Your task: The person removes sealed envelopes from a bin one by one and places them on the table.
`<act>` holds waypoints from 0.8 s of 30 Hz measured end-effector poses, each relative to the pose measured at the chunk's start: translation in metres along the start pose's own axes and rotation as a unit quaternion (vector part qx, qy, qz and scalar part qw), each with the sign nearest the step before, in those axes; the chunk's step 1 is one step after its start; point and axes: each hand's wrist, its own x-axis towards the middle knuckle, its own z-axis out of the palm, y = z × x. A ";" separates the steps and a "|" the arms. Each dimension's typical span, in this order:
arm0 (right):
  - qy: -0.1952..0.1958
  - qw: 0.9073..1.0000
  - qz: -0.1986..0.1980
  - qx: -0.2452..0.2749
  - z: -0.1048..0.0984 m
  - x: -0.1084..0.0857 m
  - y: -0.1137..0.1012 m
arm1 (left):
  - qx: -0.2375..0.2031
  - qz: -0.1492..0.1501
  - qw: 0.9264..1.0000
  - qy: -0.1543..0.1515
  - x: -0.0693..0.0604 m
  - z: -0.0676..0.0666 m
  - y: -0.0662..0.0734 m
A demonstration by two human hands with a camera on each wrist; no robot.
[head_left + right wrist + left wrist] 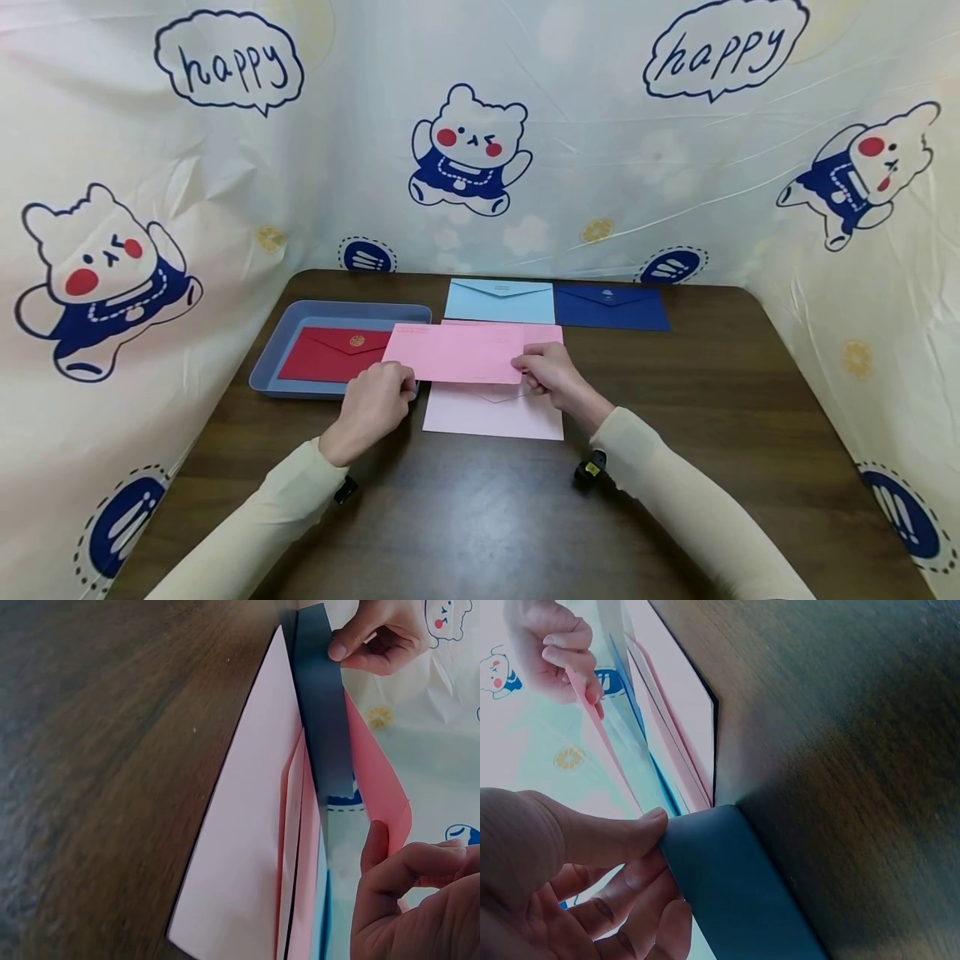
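A pink envelope (453,354) is held up between both hands, spanning from the tray's right side over other envelopes. My left hand (375,408) pinches its lower left corner beside the tray rim; in the left wrist view the thumb (641,832) lies close against the tray corner. The right hand (551,371) pinches the envelope's right end between thumb and curled fingers. Inside the blue-grey tray (264,375) lies a red envelope (322,358) with a gold emblem, its right end covered by the pink one.
Below the held envelope lies a pale pink envelope (487,421), and another pink envelope (543,333) shows behind it. A light blue envelope (502,304) and a dark blue envelope (611,310) lie at the back of the brown table (712,400). A printed curtain (585,125) surrounds the table.
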 end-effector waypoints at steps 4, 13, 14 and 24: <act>0.005 1.000 0.001 0.004 -0.004 -0.001 0.000 | 0.000 -0.001 1.000 -0.002 0.000 0.000 0.000; 0.006 1.000 0.001 0.000 -0.013 -0.004 -0.001 | -0.006 -0.003 1.000 -0.005 0.000 0.000 -0.001; 0.005 1.000 0.002 0.001 -0.013 -0.005 -0.001 | -0.006 -0.004 1.000 -0.006 0.000 0.000 -0.002; 0.009 1.000 0.006 0.006 -0.020 -0.006 0.001 | -0.008 -0.002 1.000 -0.002 0.001 0.001 -0.002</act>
